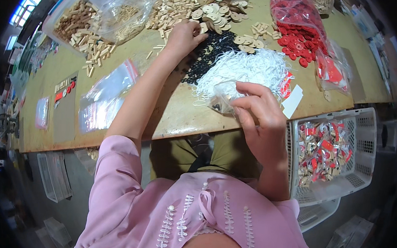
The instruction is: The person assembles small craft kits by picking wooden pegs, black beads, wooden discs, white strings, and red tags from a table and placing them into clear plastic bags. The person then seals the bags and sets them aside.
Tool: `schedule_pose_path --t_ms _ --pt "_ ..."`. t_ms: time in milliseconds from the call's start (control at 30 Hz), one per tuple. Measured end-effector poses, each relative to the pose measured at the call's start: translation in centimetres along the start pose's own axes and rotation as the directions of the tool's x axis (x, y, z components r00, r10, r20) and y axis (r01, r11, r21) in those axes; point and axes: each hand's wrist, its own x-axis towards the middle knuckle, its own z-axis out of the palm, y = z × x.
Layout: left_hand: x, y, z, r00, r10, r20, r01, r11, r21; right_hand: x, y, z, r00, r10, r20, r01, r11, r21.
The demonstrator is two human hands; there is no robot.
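My left hand (184, 39) reaches forward to the near edge of a pile of round wooden discs (220, 15). Its thumb and fingers are bent round a pale disc (204, 28) at the pile's edge; part of the grip is hidden. Black small pieces (211, 49) lie spread beside and under this hand. My right hand (260, 111) pinches a small clear plastic bag (222, 98) between thumb and fingers, just above the table's front edge. A few small parts, some dark and some pale, show through the bag. Behind it spreads a heap of white strings (246, 67).
Short wooden sticks (167, 11) are heaped at the back left, beside a plastic tub (58, 29) of wooden pieces. Red discs (296, 43) spill from a bag at the back right. Flat clear bags (108, 99) lie left. A white crate (362, 149) of filled bags stands right.
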Motion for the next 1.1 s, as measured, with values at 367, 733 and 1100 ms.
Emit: schedule_pose_path --t_ms 367,733,1100 --pt "-3.6 12.6 -7.0 0.992 0.019 0.122 0.101 0.445 -0.890 -0.4 2.1 -3.7 0.999 0.022 0.045 -0.026 0.996 0.088" --pt "-0.1 14.5 -3.5 0.953 0.259 0.156 -0.082 0.717 -0.693 -2.3 3.8 -5.4 0.995 0.098 0.000 -0.097 0.986 0.136" --pt "11.8 11.3 11.1 0.956 0.071 0.284 -0.028 0.988 -0.153 -2.6 3.3 -5.8 0.985 0.175 -0.015 -0.170 0.971 0.168"
